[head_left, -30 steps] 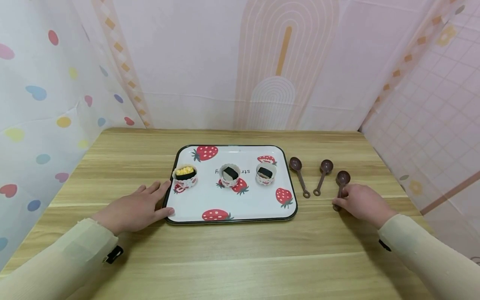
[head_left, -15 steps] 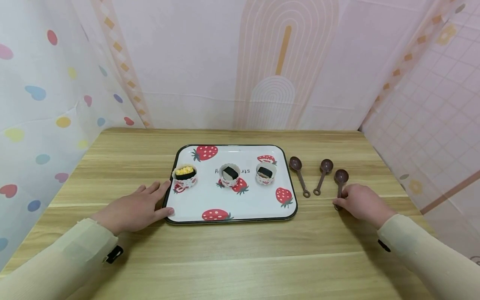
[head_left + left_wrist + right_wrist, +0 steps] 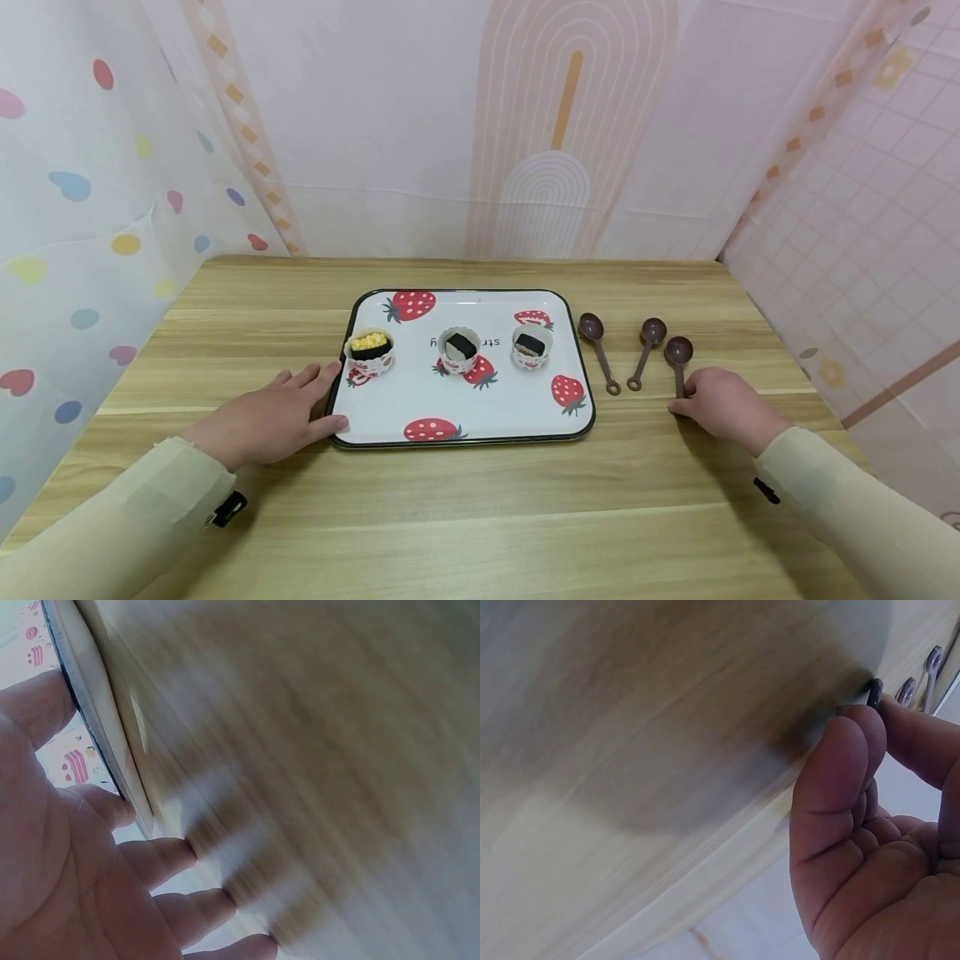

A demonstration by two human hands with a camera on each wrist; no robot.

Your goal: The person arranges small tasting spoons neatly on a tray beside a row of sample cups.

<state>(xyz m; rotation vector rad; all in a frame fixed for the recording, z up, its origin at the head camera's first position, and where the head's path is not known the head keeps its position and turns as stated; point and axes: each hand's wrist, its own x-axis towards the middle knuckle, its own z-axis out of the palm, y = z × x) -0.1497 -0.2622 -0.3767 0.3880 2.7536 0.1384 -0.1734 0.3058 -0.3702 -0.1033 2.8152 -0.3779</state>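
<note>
My right hand (image 3: 723, 407) pinches the handle of a brown measuring spoon (image 3: 679, 351) lying at the right of the table. In the right wrist view, the dark handle end (image 3: 875, 693) shows between thumb and fingers. Two more brown measuring spoons, one beside the tray (image 3: 592, 327) and one in the middle (image 3: 653, 332), lie to its left with bowls pointing away. With fingers spread, my left hand (image 3: 266, 417) rests at the left edge of a white strawberry-print tray (image 3: 495, 417); its thumb lies over the rim.
On the tray stand three paper cups holding sushi pieces: a yellow-topped one (image 3: 371, 346), a middle one (image 3: 461, 347) and a right one (image 3: 531, 346). Patterned curtains (image 3: 375, 125) rise behind and beside the wooden table (image 3: 480, 517).
The pinched measuring spoon has shifted slightly left and away, its bowl turning to point straighter back. My left hand, the tray and the other two spoons stay put.
</note>
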